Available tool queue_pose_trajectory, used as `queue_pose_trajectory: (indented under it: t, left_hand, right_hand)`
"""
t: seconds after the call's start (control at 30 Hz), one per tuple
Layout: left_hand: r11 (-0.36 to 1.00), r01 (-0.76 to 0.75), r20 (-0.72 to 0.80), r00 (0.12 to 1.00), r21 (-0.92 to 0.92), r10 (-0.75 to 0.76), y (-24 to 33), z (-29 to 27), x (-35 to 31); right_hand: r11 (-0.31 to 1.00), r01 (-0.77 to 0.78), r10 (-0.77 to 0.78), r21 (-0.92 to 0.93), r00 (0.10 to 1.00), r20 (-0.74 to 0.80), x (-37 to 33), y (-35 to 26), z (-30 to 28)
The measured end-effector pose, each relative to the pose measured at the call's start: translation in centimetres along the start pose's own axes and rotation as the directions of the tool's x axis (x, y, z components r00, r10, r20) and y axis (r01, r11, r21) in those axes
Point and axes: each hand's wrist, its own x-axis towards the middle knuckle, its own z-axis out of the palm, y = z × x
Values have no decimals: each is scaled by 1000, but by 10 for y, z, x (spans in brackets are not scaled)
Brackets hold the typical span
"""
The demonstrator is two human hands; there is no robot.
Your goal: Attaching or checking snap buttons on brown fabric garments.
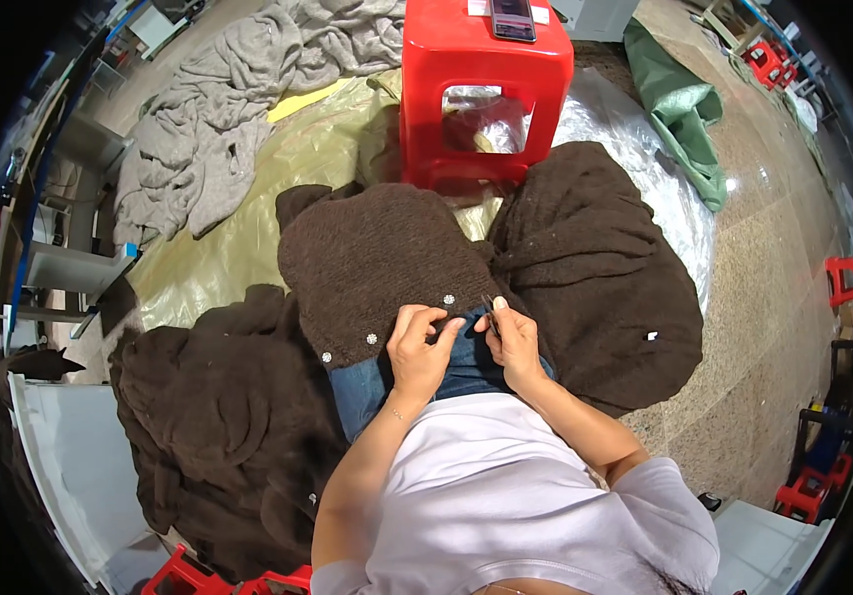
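Note:
Across my lap, over blue jeans (355, 392), lies a dark brown knit garment (377, 248). Three round sparkly buttons (372, 339) sit along its near edge. My left hand (418, 349) is closed at that edge, its fingers curled and thumb forward beside the rightmost button (449, 299). Just to the right, my right hand (512, 347) grips small dark thread snips (489, 305). Their tips point away from me, close to the garment's edge. Whether a thread runs between the hands is too fine to tell.
Brown knit heaps lie left (218, 397) and right (595, 268) of me. Ahead stands a red plastic stool (446, 50) bearing a phone (512, 18). Grey knit fabric (218, 109) rests on yellowish plastic sheeting (317, 149) at far left. A green sack (674, 109) lies far right.

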Motion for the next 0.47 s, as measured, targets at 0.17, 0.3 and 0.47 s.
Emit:
queue_pose_trajectory:
  t: [0.17,0.3,0.47]
  left_hand:
    - [997,26,14,1000,78,-28,-6,14,6]
    - [993,95,-2,995,69,-95,-9,17,4]
    - [987,111,-5,994,117,-111,-10,19,5]
  right_hand:
    - [1000,14,-14,-11,1000,13,2,1,-1]
    - [999,29,-29,-23,999,25,4,5,-2]
    - [998,46,-44,-53,998,43,6,4,-3]
